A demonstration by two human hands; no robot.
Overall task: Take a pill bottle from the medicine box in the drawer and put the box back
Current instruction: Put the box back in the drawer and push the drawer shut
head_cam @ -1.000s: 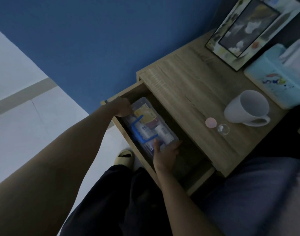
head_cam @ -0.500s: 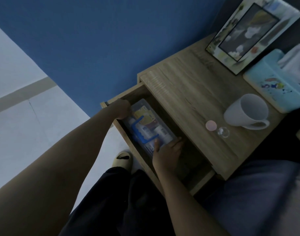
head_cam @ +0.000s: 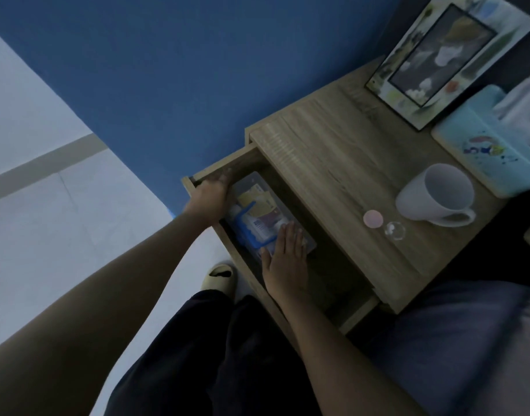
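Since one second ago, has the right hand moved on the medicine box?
Yes. The right hand has slid further onto the medicine box, towards the back of the drawer. Its fingers now lie flat across the lid.

In the open drawer [head_cam: 242,262], the left hand [head_cam: 208,197] is gripping the far end of the clear medicine box [head_cam: 257,205] while the right hand [head_cam: 287,253] is lying flat on its lid.
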